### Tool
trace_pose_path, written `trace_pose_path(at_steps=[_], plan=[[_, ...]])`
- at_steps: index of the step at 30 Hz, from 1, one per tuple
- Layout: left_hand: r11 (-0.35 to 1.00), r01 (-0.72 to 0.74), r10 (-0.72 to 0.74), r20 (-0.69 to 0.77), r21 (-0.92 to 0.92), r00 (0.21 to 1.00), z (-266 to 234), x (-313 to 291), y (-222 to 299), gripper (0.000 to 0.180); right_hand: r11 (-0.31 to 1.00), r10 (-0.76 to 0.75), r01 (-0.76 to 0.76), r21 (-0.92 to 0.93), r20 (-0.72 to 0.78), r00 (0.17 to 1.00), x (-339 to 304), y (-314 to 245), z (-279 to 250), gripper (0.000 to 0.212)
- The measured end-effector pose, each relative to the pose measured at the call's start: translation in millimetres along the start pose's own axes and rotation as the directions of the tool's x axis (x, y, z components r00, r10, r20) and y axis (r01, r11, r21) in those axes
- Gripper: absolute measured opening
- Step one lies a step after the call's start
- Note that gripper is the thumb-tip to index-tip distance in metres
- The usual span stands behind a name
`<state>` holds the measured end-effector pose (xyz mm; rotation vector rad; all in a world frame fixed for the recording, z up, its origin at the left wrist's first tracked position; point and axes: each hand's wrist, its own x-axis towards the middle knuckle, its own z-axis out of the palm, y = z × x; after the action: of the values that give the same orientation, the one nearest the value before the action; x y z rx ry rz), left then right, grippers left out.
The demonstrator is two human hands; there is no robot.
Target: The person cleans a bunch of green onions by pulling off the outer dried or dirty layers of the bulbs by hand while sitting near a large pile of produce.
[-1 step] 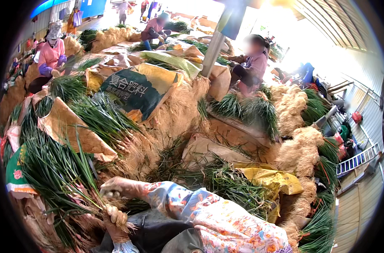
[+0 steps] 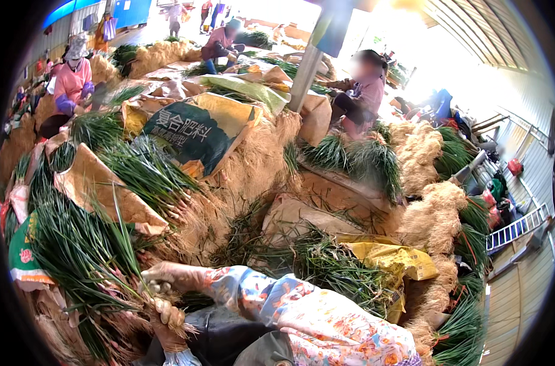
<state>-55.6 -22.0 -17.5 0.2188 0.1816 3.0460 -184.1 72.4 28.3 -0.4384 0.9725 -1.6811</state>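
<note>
My left hand (image 2: pixel 166 316), in a pale glove, is closed round a spring onion (image 2: pixel 131 268); pale roots stick out beside the fist. Just above it my right hand (image 2: pixel 171 277) reaches leftward with its fingers curled in at the stalks; what they pinch is partly hidden. Left of both hands lies a big heap of spring onions (image 2: pixel 76 250), green leaves upward, with pinkish white stems and stringy roots toward me. A brown sack flap (image 2: pixel 110 192) covers part of the heap behind.
Cut leaves (image 2: pixel 338 265) and a yellow sack (image 2: pixel 393 259) lie to my right. Bundles with tan roots (image 2: pixel 439 213) line the right side. A metal post (image 2: pixel 306 79) stands beyond. A seated person (image 2: pixel 363 97) and several others work farther back. A ladder (image 2: pixel 518 229) leans at far right.
My right hand has shifted slightly left, closer to the stalks over my left fist. The left hand has barely moved.
</note>
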Motion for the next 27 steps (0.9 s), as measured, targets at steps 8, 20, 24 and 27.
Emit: trace_pose_path(at_steps=[8, 20, 24, 27], plan=[[1.0, -0.002, 0.003, -0.134, 0.007, 0.991, 7, -4, 0, 0.026, 0.992, -0.119, 0.122, 0.019, -0.13, 0.984, 10, 13, 11, 0.022], [0.431, -0.278, 0.598, -0.041, 0.858, 0.801, 16, -29, 15, 0.006, 0.012, -0.393, -0.311, -0.95, -0.29, 0.872, 6, 42, -70, 0.017], [0.575, -0.241, 0.636, -0.242, 0.782, 0.733, 20, -12, 14, 0.023, -0.237, 0.554, -0.054, -0.97, -0.18, 0.813, -84, 43, -93, 0.018], [0.787, -0.133, 0.443, -0.402, 0.603, 0.801, 39, -7, 12, 0.029, -0.501, 0.401, 0.136, -0.855, -0.09, 0.911, -4, 24, -92, 0.017]])
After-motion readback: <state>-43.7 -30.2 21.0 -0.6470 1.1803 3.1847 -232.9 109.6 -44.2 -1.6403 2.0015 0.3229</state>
